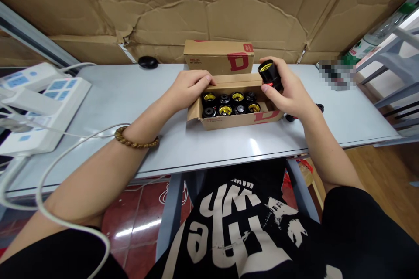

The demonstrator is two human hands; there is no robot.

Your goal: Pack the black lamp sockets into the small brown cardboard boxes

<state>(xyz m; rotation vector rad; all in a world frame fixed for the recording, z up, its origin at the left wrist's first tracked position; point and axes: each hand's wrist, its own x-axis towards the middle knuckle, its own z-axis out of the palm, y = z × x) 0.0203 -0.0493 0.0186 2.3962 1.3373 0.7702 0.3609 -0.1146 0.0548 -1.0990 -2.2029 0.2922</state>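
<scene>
Head view: open cardboard box [229,123] sits on the table [176,144]; use it as reference. Eight black round pieces [224,110] stand inside it, two rows of four, some showing yellow threaded mouths, others dark tops. Packed tight from its left end; bare cardboard shows at its right end, so I'd call it mostly full, not full.

Right hand [291,93] is just above its right end, fingers pinching a black socket [266,72] with yellow thread and a red bit, mouth tilted up. That one's out of the box.

Left hand [188,89] is at its rear left corner, fingers close together on the rim. Can't tell if they grip.

More black parts [290,117] lie right of the box, partly hidden by the right forearm; can't tell if one piece or two. Closed box [209,59] directly behind it, power strips [70,109] well apart to its left.
</scene>
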